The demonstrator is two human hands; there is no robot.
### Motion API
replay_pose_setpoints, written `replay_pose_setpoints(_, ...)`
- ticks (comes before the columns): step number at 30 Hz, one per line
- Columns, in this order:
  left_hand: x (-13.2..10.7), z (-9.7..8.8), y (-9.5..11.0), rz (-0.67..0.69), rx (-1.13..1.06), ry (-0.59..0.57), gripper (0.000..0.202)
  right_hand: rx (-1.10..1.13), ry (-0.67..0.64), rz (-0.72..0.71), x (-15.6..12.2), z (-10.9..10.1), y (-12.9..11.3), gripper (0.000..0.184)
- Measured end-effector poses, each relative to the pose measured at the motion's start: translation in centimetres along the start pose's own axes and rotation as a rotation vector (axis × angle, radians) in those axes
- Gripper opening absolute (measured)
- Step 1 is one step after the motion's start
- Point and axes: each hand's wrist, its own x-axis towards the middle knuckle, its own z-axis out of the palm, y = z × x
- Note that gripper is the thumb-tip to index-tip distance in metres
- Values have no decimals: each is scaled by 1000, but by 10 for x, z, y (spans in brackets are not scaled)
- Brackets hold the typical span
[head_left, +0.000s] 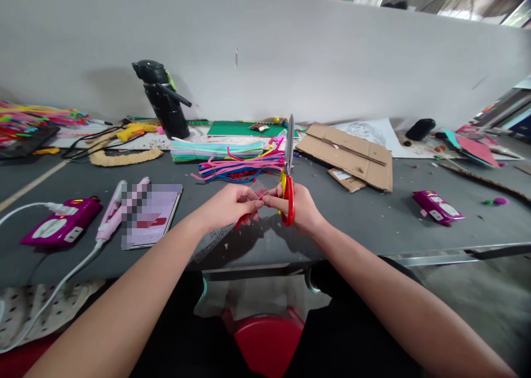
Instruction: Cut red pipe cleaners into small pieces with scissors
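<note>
My left hand [234,204] is closed, thumb against fingers, on a thin red fuzzy stem [238,223] that looks like a pipe cleaner; one end pokes out below the fingers. My right hand [305,206] meets it fingertip to fingertip, with a pair of scissors [289,151] hooked in its grip. The red and yellow handles are at the palm, and the blades point up and away, pressed together. Under and beside my left hand is a clear plastic ruler [213,239], partly covered. Clear plastic with red marks also shows behind the fingertips.
Bundles of pipe cleaners [219,150] lie just beyond my hands. Cardboard pieces [352,152] are at back right, a black bottle [164,101] at back left. A pink hair-straightener-like tool [110,212], a phone-like tablet [168,201] and a purple corded box [62,223] sit left.
</note>
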Motion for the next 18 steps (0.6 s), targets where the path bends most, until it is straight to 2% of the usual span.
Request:
replay_pose_setpoints(11, 0, -1, 1, -7, 38, 16, 36, -9, 60, 3, 1, -5, -2, 44)
replay_pose_setpoints(18, 0, 0, 0, 6, 29, 12, 33, 108, 82, -32, 4, -2, 6, 43)
